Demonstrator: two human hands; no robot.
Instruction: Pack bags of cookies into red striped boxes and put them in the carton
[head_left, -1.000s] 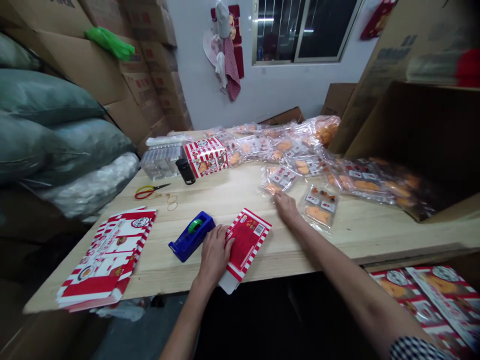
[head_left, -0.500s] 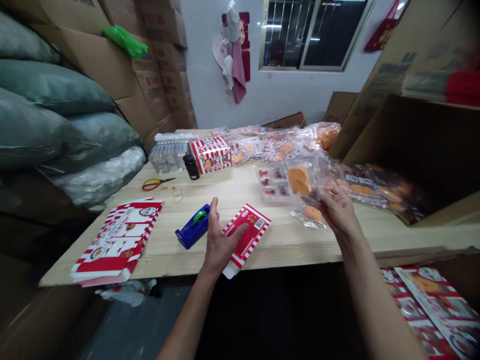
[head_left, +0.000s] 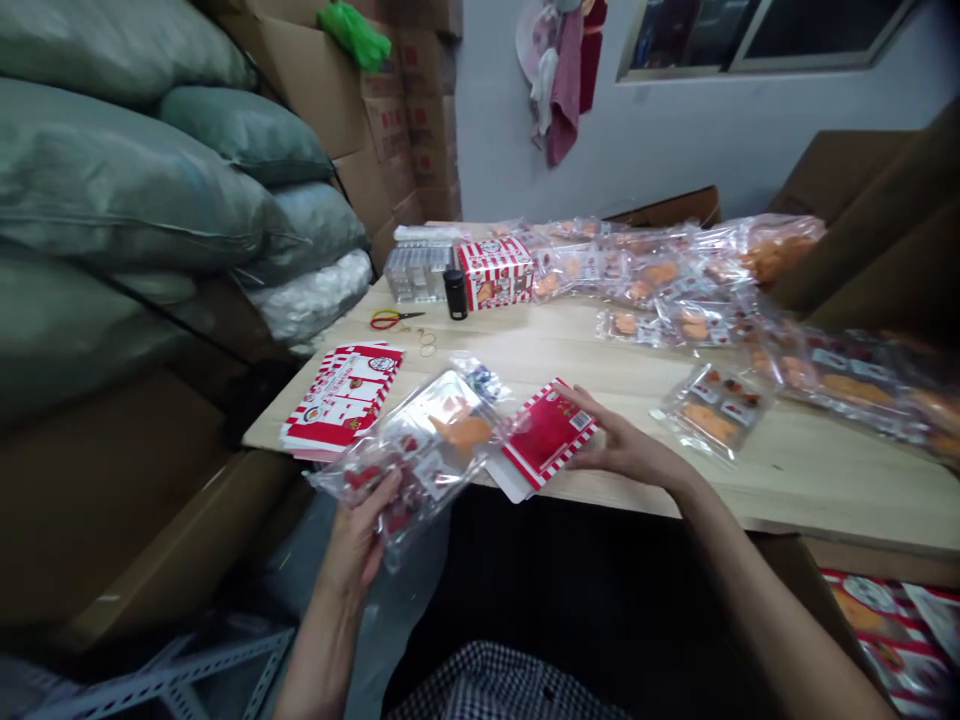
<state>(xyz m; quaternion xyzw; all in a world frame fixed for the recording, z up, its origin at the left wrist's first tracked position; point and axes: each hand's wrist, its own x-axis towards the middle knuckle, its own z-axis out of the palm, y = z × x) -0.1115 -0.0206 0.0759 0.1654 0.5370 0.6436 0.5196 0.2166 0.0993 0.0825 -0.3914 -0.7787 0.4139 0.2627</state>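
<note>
My left hand point(head_left: 364, 530) is closed on a clear plastic pack point(head_left: 427, 455), held tilted over the table's front edge. Inside the pack are an orange piece and several small dark red items. My right hand point(head_left: 626, 440) grips the right end of a red-and-white carton point(head_left: 551, 435), thumb and fingers on opposite sides. The carton has an open flap towards the pack, at the table edge. Right of that hand lies another clear pack point(head_left: 716, 410) with an orange piece. Behind the held pack the tape dispenser is mostly hidden.
Flat printed cartons point(head_left: 345, 395) lie stacked at left, with scissors point(head_left: 390, 319) beyond them. A black bottle point(head_left: 455, 295), an upright printed box point(head_left: 495, 272) and clear trays point(head_left: 420, 270) stand behind. More filled packs point(head_left: 660, 275) cover the back and right. Large sacks point(head_left: 135, 165) flank the left.
The clear pack has passed from my right hand to my left and moved left. My right hand has gone to the carton, where my left hand was. The view has turned left and down.
</note>
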